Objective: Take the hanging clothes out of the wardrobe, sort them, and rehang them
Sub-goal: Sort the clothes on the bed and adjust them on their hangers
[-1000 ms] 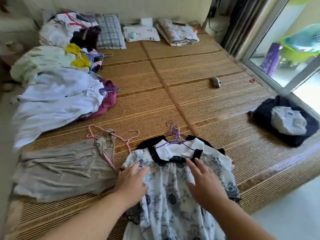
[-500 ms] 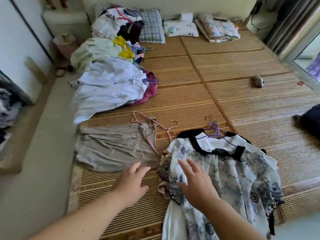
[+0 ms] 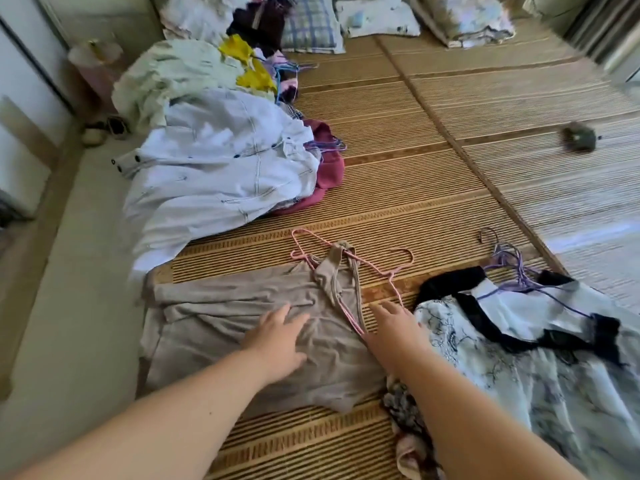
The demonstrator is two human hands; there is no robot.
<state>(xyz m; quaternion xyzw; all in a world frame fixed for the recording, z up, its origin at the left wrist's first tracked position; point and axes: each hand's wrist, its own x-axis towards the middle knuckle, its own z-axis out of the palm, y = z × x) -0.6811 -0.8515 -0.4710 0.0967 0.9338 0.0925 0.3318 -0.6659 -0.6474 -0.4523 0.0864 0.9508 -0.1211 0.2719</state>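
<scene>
Both hands flat on beige garment, bamboo mat.
Left hand (image 3: 280, 341) open, palm down on beige camisole (image 3: 221, 327); right hand (image 3: 394, 334) open, fingers over its pink hanger (image 3: 349, 271), grasping nothing.

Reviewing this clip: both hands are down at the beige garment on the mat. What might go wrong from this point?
1. The pink hanger is tangled in the straps of the beige garment; lifting the cloth alone may snag or stretch them.
2. The right hand lies by the patterned dress, whose edge touches the beige garment, so it could get dragged along.
3. The left hand presses flat, open, with no real grip yet.
</scene>
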